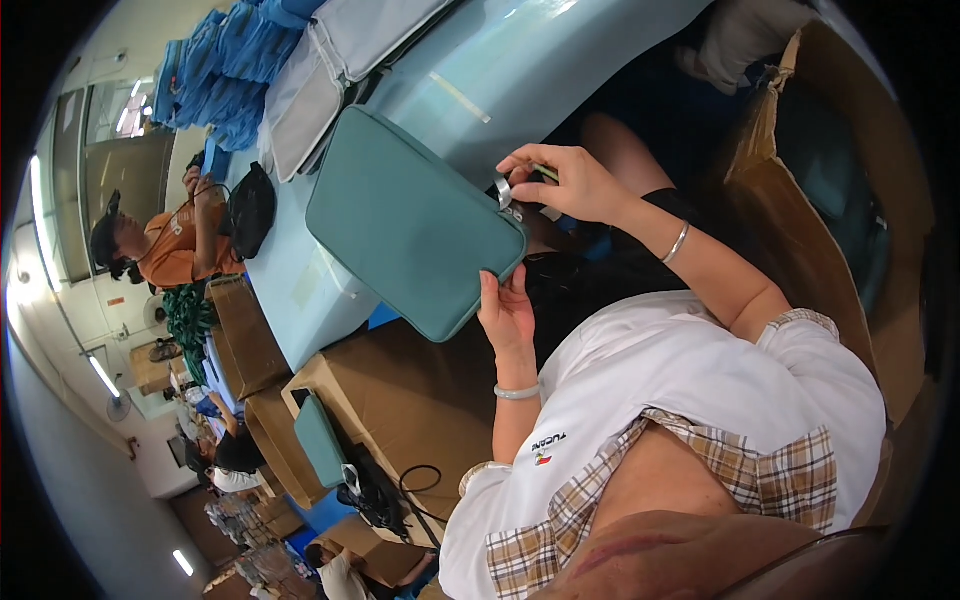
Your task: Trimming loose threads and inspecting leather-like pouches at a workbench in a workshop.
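Observation:
A flat green zip case [410,225] with rounded corners lies tilted, partly over the edge of the light blue table. My left hand [508,315] is closed on its near corner, fingertips against the edge. At the case's right side, my right hand [570,185] pinches a small shiny silver metal piece [503,190] close to the zip edge. A thin yellow-green strip [546,172] shows between those fingers. The fingers partly cover the metal piece, and its exact kind cannot be made out.
An open cardboard box [800,170] with green cases inside stands at my right. Grey open cases [320,90] and stacked blue bags [225,70] lie farther along the table [470,70]. Another green case [320,440] rests on cardboard at the left. A person in orange [185,245] works across the table.

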